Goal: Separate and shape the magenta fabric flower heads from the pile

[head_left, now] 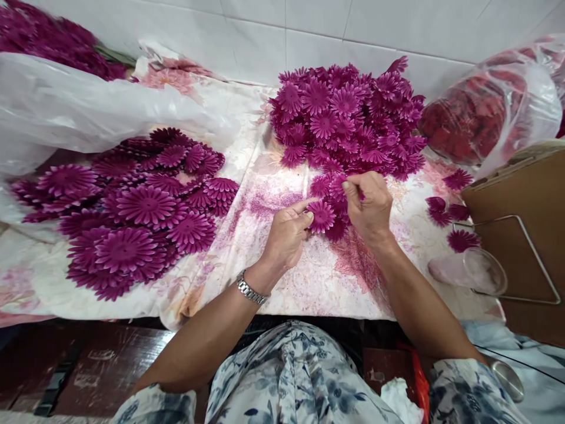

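Note:
My left hand is closed in a pinch on a small magenta fabric flower, thumb and forefinger at its edge. My right hand is closed on a cluster of small magenta petals just above it. Both hands work over a floral cloth covering the table. A heap of small magenta flowers lies directly behind my hands. A heap of larger magenta flowers lies to the left, partly inside a clear plastic bag.
A plastic bag of red flowers sits at the right rear. A cardboard box with a wire frame stands at the right, a clear cup beside it. Loose magenta flowers lie near the box. White tiled wall behind.

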A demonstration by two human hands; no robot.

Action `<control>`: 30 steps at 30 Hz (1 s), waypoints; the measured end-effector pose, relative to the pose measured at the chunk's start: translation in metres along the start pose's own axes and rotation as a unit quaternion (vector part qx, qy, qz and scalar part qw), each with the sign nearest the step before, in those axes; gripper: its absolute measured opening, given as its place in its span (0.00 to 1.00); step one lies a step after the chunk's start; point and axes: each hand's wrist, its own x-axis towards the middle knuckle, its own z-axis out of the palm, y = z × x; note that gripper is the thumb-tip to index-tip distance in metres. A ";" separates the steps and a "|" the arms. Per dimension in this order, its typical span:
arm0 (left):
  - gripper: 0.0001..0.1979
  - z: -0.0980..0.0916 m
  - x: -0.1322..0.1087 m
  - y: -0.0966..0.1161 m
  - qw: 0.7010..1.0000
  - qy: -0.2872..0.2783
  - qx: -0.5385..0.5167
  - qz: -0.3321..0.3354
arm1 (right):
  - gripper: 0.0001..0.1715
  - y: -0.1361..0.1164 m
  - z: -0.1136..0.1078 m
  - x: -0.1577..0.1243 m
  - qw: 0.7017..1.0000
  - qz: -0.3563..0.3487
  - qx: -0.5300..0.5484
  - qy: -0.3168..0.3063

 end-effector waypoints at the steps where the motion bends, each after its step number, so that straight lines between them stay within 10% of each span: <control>1: 0.14 0.000 0.000 0.000 1.000 0.007 0.005 -0.001 | 0.10 0.004 -0.002 0.001 0.999 0.010 -0.033 0.016; 10: 0.14 -0.001 0.000 0.001 0.999 -0.006 -0.034 -0.007 | 0.11 -0.024 0.002 -0.006 0.971 -0.128 0.126 -0.155; 23: 0.18 -0.002 0.001 0.000 1.000 0.014 0.010 0.002 | 0.11 0.014 -0.003 0.004 0.996 0.020 -0.087 0.013; 30: 0.16 -0.003 0.003 0.000 1.000 -0.023 -0.014 0.009 | 0.10 -0.023 0.004 -0.005 0.965 -0.124 0.152 -0.172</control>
